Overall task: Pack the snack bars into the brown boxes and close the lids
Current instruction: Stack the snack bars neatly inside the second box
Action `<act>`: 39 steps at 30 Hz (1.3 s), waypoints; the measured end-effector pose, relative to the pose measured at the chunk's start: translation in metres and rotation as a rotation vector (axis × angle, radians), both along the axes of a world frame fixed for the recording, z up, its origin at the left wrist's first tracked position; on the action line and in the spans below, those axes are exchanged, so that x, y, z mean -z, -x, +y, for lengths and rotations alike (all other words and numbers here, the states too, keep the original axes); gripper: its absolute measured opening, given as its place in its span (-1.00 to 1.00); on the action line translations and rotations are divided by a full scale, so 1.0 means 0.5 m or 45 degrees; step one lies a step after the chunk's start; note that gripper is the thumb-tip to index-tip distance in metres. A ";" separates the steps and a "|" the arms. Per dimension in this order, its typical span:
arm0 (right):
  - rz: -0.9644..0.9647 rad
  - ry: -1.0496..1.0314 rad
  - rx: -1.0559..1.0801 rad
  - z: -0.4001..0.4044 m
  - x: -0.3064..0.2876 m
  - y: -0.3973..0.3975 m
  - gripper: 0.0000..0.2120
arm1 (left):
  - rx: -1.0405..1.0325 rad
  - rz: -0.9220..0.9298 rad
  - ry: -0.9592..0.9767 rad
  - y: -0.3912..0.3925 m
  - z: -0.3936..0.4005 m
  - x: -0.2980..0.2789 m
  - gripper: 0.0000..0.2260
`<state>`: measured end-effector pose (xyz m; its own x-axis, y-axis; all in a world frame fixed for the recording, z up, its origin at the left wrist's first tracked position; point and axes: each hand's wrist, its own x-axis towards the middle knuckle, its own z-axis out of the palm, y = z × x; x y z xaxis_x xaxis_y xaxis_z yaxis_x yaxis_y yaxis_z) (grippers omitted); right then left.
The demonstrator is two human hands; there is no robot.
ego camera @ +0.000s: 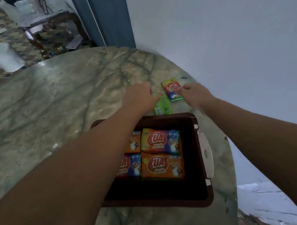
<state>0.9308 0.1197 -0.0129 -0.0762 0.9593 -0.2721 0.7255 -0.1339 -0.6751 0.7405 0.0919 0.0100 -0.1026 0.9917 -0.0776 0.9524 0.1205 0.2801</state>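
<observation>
Reaching past the brown box (191,122), I pinch the far snack bar (172,89) with my right hand (194,93), left hand (140,96) touching another; light, crinkly wrappers, best gripped at edges.

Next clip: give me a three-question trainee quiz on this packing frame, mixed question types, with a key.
1. True or false: the brown box already has its lid closed.
2. How many snack packs lie on the table beyond the box?
A) none B) two C) five
3. Fill in: the right hand reaches the rainbow pack, while the left hand is at the ____ pack.

Key
1. False: the box is open, with four packs visible inside; the left forearm hides part of it.
2. B
3. green; whether either hand's fingers have actually closed on a pack is too blurred to tell.
</observation>
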 end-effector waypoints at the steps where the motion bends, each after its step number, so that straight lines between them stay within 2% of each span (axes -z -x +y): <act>1: -0.065 -0.013 -0.053 0.015 0.013 0.002 -0.71 | -0.010 0.025 0.065 -0.006 0.017 0.016 -0.67; 5: -0.330 -0.086 -0.258 0.060 0.050 0.010 -0.66 | -0.087 0.106 0.317 -0.019 0.067 0.069 -0.49; 8: -0.530 -0.062 -0.386 0.077 0.067 0.018 -0.54 | -0.201 0.020 0.421 -0.031 0.088 0.091 -0.37; 10: -0.611 -0.025 -0.449 0.081 0.080 0.020 -0.46 | -0.274 -0.079 0.457 -0.041 0.092 0.104 -0.17; 12: -0.628 -0.011 -0.471 0.083 0.096 0.019 -0.48 | -0.292 -0.110 0.492 -0.043 0.104 0.140 0.12; 14: -0.598 -0.072 -0.453 0.081 0.113 0.019 -0.55 | -0.305 -0.144 0.532 -0.038 0.111 0.165 0.23; 16: -0.550 -0.180 -0.412 0.075 0.124 0.023 -0.61 | -0.348 -0.133 0.545 -0.041 0.102 0.152 0.14; 19: -0.549 -0.253 -0.393 0.073 0.125 0.030 -0.59 | -0.372 0.041 0.551 -0.031 0.092 0.147 -0.02; 22: -0.553 -0.226 -0.376 0.076 0.122 0.037 -0.49 | -0.345 0.017 0.539 -0.018 0.092 0.147 -0.06; 26: -0.418 -0.154 -0.315 0.069 0.113 0.043 -0.38 | -0.388 -0.024 0.548 -0.020 0.092 0.144 -0.03; 29: -0.319 -0.082 -0.222 0.055 0.093 0.049 -0.26 | -0.410 -0.152 0.336 -0.017 0.079 0.111 -0.05; 32: -0.164 -0.132 -0.129 0.036 0.064 0.058 -0.22 | -0.347 -0.204 0.064 0.000 0.061 0.062 -0.09; 36: 0.127 -0.214 -0.018 0.011 -0.011 0.065 -0.24 | -0.338 -0.264 -0.121 0.030 0.014 -0.015 -0.21; 39: 0.250 -0.306 -0.008 -0.031 -0.058 0.065 -0.25 | -0.318 -0.265 -0.217 0.053 -0.051 -0.067 -0.32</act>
<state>0.8984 0.1044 0.0162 -0.1108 0.9937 -0.0174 0.5786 0.0503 -0.8141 0.7140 0.0666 0.0434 -0.3425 0.9386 0.0421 0.8202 0.2769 0.5006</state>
